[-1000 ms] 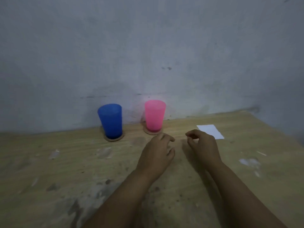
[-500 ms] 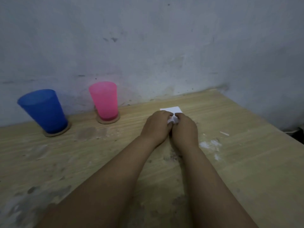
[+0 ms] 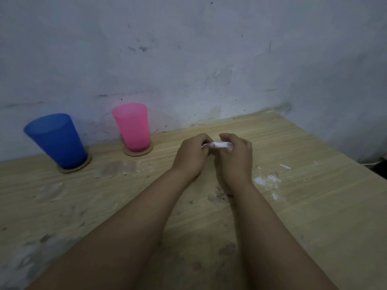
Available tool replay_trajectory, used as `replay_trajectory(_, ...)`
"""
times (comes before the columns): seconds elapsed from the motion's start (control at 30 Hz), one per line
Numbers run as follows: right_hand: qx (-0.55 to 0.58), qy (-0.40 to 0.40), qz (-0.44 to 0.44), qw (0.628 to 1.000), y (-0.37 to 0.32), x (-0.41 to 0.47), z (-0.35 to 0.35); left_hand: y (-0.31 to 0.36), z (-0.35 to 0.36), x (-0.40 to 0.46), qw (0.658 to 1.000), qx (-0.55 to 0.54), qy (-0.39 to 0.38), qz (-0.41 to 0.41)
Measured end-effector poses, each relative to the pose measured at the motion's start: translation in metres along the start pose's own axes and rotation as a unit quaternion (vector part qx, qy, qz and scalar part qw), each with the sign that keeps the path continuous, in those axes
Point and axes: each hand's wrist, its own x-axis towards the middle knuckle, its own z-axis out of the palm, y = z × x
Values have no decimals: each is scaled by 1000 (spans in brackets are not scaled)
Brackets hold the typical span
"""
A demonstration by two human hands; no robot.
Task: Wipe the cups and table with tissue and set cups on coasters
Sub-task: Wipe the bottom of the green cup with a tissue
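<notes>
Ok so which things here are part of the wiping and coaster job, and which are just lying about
Part of the job:
tissue, held by left hand and right hand
blue cup on its coaster
pink cup on its coaster
table

Lying about:
white scraps

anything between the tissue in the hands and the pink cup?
Nothing visible. Left hand and right hand pinch the folded white tissue; only bare wooden tabletop lies between it and the translucent pink plastic cup, upright on its round cork coaster.
</notes>
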Motion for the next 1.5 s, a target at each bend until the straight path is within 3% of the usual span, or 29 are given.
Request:
replay_trajectory(0.17,97,-37,-40,994,-27,-13,-11,9,-51,-26,998,-64,6,-6)
replay_trajectory(0.3,149,-110,-55,981,-60,-39,2,10,-103,-56,986,-157,15,-52)
replay_trajectory(0.43,197,-149,-58,967,-95,-79,30,3,-150,-96,988,-117,65,-82)
replay_trajectory(0.7,235,-322,-7,917,-165,-177,103,-35,-264,-192,960,-143,189,-151)
replay_trajectory(1.07,234,-306,133,913,-232,-302,211,-99,-394,-324,932,-60,325,-148)
replay_trajectory(1.2,269,-237,187,914,-249,-342,246,-129,-427,-365,900,11,406,-160)
replay_trajectory(1.3,319,-214,229,894,-262,-365,271,-155,-443,-384,860,28,473,-187)
replay_trajectory(1.4,355,-184,215,891,-277,-384,299,-180,-460,-389,822,34,522,-226)
replay_trajectory(1.5,372,-155,193,895,-286,-397,319,-198,-475,-381,835,16,507,-212)
